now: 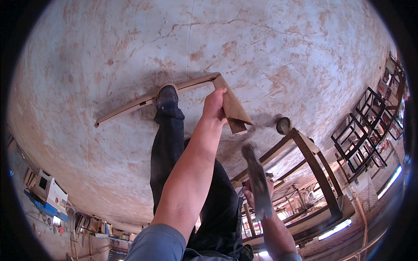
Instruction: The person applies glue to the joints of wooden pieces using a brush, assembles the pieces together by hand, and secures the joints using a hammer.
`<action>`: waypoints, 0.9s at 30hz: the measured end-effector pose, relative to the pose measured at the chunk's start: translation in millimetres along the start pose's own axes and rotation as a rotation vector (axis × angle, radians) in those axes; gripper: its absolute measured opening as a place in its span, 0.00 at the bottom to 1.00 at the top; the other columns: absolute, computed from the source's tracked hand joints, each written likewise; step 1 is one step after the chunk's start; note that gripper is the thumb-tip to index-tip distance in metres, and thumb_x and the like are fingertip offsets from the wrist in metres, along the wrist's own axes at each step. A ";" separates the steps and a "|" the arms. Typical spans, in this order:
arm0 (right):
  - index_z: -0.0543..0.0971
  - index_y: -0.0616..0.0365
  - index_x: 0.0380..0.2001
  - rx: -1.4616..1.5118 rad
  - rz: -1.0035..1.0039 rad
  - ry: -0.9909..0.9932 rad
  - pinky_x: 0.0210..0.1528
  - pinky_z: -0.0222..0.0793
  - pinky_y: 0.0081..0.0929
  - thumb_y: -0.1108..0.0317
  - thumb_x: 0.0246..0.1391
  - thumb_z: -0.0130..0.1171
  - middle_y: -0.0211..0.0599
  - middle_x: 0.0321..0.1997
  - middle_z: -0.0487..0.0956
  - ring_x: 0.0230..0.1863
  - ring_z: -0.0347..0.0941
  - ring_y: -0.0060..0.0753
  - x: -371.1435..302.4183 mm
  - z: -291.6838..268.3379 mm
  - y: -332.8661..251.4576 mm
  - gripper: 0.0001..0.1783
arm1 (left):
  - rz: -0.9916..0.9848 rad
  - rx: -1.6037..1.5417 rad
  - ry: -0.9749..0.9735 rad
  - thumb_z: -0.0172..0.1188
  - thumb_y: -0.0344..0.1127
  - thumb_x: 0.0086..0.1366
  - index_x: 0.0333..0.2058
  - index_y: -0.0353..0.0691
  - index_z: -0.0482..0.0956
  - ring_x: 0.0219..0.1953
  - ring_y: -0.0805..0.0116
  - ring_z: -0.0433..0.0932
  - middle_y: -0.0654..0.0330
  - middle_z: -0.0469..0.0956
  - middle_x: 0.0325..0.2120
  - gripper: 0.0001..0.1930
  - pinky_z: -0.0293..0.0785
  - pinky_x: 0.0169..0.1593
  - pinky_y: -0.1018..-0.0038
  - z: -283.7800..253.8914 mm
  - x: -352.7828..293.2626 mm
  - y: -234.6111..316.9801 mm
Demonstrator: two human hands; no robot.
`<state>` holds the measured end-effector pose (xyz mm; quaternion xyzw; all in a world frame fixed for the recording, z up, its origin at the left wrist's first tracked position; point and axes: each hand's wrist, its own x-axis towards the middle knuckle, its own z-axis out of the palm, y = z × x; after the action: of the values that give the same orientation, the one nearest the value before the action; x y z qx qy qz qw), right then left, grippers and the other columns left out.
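My left hand is closed around a short, wide wooden post and holds it up off the floor. At its far end the post meets a long wooden rail lying on the floor, with a small dark slot in its side. My shoe rests on the rail near its middle. Lower right, my right hand is closed on a hammer, which is raised, smeared by motion, and apart from the post. The hammer partly hides the right hand's fingers.
A wooden frame with legs stands close on the right, by a small round dark object. Black metal frames are farther right. A white and blue machine stands at the lower left. The floor is cracked and stained.
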<state>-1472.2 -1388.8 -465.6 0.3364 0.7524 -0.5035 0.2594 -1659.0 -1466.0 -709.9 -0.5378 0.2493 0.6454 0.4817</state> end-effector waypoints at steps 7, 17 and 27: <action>0.75 0.60 0.31 -0.068 0.067 0.042 0.26 0.68 0.26 0.64 0.45 0.65 0.35 0.21 0.74 0.23 0.74 0.31 14.5 10.3 -13.3 0.13 | 0.014 -0.011 0.012 0.45 0.39 0.66 0.47 0.29 0.61 0.29 0.51 0.78 0.43 0.75 0.31 0.18 0.77 0.33 0.56 -4.7 5.3 -2.0; 0.74 0.62 0.29 -0.057 0.120 0.045 0.27 0.67 0.34 0.64 0.39 0.65 0.47 0.21 0.73 0.23 0.72 0.48 21.4 4.9 -14.2 0.16 | 0.001 0.023 0.016 0.44 0.39 0.67 0.47 0.29 0.61 0.30 0.50 0.78 0.43 0.75 0.32 0.18 0.78 0.35 0.56 -3.5 9.4 -2.9; 0.73 0.61 0.26 -0.057 0.053 0.076 0.25 0.67 0.31 0.66 0.36 0.65 0.45 0.19 0.72 0.20 0.71 0.49 18.5 8.2 -7.3 0.14 | -0.005 0.039 0.030 0.45 0.40 0.67 0.47 0.30 0.62 0.31 0.51 0.79 0.43 0.75 0.32 0.18 0.78 0.36 0.55 -6.9 15.0 -5.5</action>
<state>-1489.2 -1393.8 -477.8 0.3676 0.7665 -0.4617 0.2535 -1650.4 -1464.2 -724.9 -0.5386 0.2677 0.6310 0.4900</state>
